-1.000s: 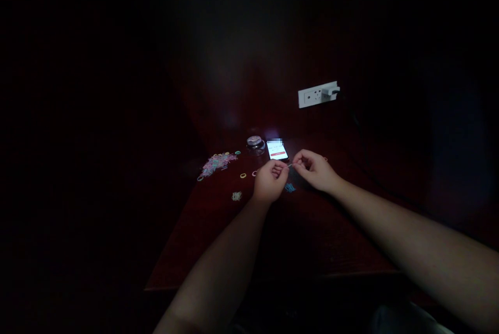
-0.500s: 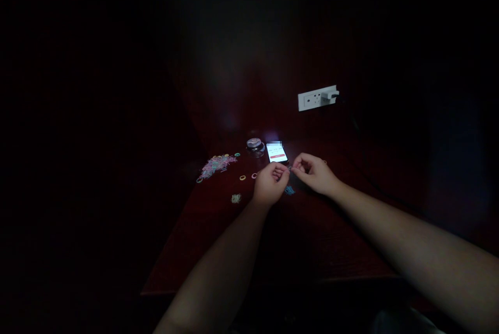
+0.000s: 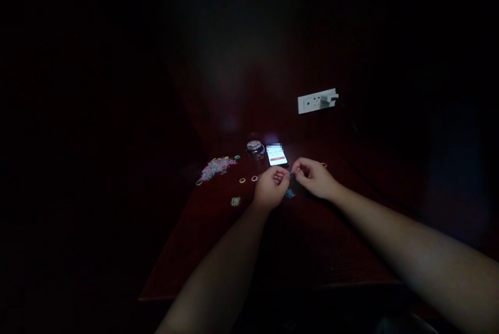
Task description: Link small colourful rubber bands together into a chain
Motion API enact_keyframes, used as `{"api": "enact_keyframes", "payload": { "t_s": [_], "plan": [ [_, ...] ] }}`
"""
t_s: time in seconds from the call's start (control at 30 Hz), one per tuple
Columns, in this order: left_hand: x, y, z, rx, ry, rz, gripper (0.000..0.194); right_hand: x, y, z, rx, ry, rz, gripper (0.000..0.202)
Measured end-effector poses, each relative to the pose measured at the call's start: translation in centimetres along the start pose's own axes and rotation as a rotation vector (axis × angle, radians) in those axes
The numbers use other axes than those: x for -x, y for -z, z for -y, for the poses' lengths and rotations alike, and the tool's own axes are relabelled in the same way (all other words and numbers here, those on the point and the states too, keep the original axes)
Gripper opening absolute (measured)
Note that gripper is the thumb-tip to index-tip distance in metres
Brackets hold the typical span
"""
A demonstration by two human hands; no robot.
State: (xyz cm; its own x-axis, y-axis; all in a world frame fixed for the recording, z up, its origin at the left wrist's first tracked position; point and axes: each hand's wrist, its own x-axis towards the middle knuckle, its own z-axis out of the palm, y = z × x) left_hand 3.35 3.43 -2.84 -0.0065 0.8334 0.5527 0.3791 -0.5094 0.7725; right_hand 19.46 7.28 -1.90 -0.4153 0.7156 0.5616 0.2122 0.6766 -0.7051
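Note:
Over the dark red table, my left hand (image 3: 272,187) and my right hand (image 3: 315,177) face each other, fingers pinched. Between their fingertips a small light-blue rubber band (image 3: 290,172) stretches, both hands holding it. Just below lies a small pile of blue rubber bands (image 3: 290,194), partly behind my left hand. Left of that hand are a pink band (image 3: 254,178), a yellow band (image 3: 242,180) and a pale greenish pile of bands (image 3: 236,201). A larger heap of mixed-colour bands (image 3: 216,167) spreads farther left.
A lit phone (image 3: 277,155) leans or lies just behind my hands, beside a clear lidded jar (image 3: 255,150). On the wall a white socket panel (image 3: 316,101) holds a plugged-in charger with a dark cable. An orange band (image 3: 323,165) lies behind my right hand. The surroundings are very dark.
The fingertips have shifted slightly, and the light-blue band now shows as a short line between them. The whole view has moved a little, so things sit slightly lower.

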Motion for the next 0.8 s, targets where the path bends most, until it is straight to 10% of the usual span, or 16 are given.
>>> {"api": "enact_keyframes", "payload": {
  "t_s": [0.8],
  "plan": [
    [-0.05,0.03,0.02,-0.009,0.010,0.047,0.008,-0.03,-0.07,0.07,0.020,-0.021,-0.043,0.007]
  ]
}}
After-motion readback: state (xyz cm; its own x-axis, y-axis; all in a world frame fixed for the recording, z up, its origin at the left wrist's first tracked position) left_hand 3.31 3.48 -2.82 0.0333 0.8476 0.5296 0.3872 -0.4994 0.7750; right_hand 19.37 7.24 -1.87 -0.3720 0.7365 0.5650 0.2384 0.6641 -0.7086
